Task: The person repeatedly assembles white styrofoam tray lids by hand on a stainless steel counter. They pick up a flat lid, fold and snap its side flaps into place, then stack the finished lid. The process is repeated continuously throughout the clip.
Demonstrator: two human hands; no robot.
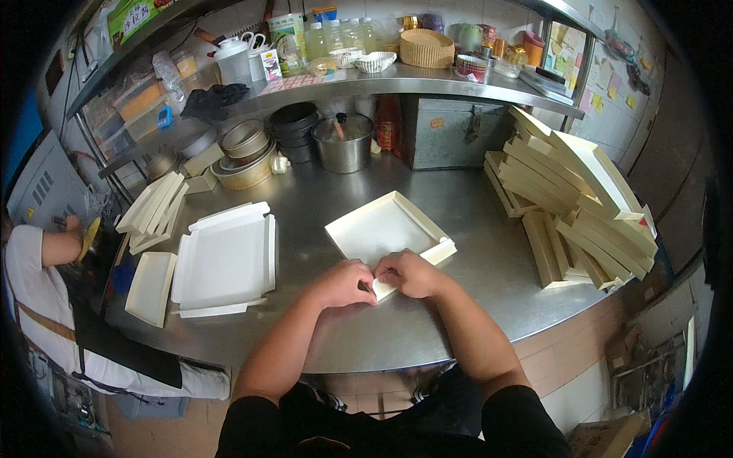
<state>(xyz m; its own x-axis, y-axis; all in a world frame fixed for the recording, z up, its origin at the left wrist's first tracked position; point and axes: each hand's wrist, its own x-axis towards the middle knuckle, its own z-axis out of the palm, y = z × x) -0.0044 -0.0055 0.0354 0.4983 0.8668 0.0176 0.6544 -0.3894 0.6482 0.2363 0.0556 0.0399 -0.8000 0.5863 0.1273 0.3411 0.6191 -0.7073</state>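
I'm angling my left forearm (pixel 294 332) toward one o'clock, right forearm (pixel 475 327) toward eleven, left hand (pixel 340 283) and right hand (pixel 409 274) curling close together.

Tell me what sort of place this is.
Probably a bakery or commercial kitchen: a lidded metal pot and round pans stand at the back of the steel worktop, and white fluted paper cups sit on the shelf above.
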